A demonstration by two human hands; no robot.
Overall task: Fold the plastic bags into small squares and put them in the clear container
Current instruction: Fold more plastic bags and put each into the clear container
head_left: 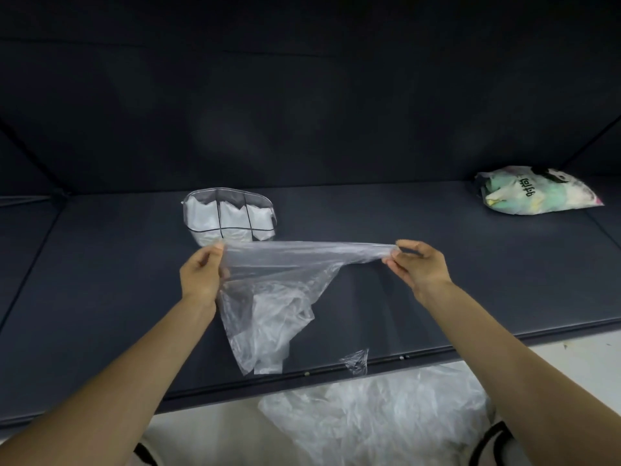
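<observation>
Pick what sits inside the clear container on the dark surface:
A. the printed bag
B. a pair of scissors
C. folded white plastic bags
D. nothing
C: the clear container behind the left hand shows white folded bags through its walls.

A big dark blue-grey padded desk [100, 297] fills the middle of the frame. Behind it, a dark blue-grey padded wall [302, 95] covers the whole top. Thin dark seams run across both. At the bottom, past the desk's front edge, shows a pale whitish floor [208, 418].
</observation>
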